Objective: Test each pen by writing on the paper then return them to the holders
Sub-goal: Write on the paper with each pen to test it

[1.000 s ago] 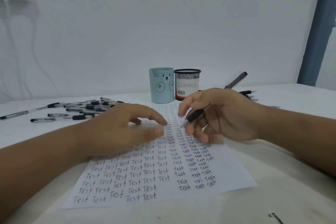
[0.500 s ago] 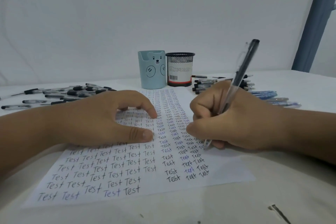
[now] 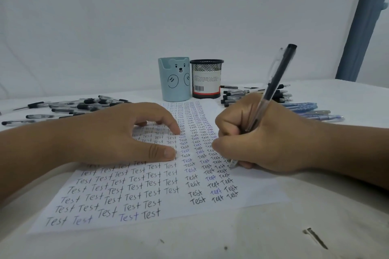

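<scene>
A white paper [image 3: 259, 193] covered in rows of the handwritten word "Test" lies on the table in front of me. My right hand [image 3: 265, 141] grips a clear black-capped pen [image 3: 273, 82] in a writing hold, its tip touching the paper's right column. My left hand [image 3: 126, 134] rests on the paper's left half, thumb and index fingertip pressing it flat. Behind the paper stand a light blue bear holder [image 3: 174, 80] and a black mesh holder [image 3: 206, 79], side by side.
Several black pens [image 3: 69, 108] lie scattered at the back left. More black pens [image 3: 235, 93] and several blue pens [image 3: 311, 109] lie at the back right. A white wall rises behind; a blue post [image 3: 362, 21] stands at the far right.
My right hand has turned the pen from a loose hold above the paper into a writing grip and lowered its tip to the sheet. My left hand stays on the paper.
</scene>
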Available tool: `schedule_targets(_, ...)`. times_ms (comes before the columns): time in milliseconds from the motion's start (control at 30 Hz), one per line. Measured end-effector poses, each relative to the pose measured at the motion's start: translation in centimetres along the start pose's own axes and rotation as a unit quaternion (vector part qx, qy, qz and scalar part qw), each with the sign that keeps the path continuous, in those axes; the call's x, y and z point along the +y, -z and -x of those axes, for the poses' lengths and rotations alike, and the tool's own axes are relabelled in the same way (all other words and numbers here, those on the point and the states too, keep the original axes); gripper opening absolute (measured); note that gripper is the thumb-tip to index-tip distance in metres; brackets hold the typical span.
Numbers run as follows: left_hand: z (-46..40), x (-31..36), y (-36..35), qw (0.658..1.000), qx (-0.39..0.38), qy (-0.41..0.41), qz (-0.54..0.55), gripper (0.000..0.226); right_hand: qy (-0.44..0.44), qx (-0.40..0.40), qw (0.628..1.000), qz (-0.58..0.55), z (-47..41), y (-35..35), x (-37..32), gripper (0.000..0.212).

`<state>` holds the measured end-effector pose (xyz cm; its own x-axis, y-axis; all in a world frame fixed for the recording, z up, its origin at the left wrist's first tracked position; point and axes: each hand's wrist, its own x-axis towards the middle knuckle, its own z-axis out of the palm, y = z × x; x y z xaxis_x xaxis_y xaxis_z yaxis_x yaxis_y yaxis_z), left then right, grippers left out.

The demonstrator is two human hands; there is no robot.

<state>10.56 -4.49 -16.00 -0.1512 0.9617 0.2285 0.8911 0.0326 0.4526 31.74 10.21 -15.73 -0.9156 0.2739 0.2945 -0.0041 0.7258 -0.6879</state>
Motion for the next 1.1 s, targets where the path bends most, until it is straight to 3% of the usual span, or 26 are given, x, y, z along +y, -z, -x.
schedule_targets(167, 0.03, 0.3, 0.1, 1.0, -0.005, 0.002, -0.002, 0.077, -0.002, -0.001, 1.0, -0.011, -0.09, 0.1, 0.0, 0.046)
schedule_targets(300, 0.1, 0.08, 0.02, 1.0, -0.004, -0.005, 0.004, 0.101, 0.007, -0.002, 1.0, -0.01, -0.07, 0.04, 0.09, 0.046)
schedule_targets(533, 0.24, 0.15, 0.05, 1.0, -0.006, -0.003, 0.001, 0.106, 0.019, 0.007, 1.0, -0.023, -0.06, 0.03, 0.15, 0.047)
schedule_targets(733, 0.25, 0.32, -0.09, 1.0, -0.005, 0.001, 0.012, 0.087, 0.019, -0.005, 0.999, -0.025, -0.19, 0.06, 0.27, 0.046)
schedule_targets(833, 0.24, 0.0, -0.12, 1.0, -0.006, -0.003, 0.013, 0.099, 0.026, -0.007, 0.999, -0.021, -0.16, 0.13, 0.29, 0.045)
schedule_targets(1100, 0.22, -0.05, -0.06, 1.0, -0.007, -0.009, 0.015, 0.091, 0.041, -0.013, 0.999, -0.01, -0.22, 0.14, 0.09, 0.045)
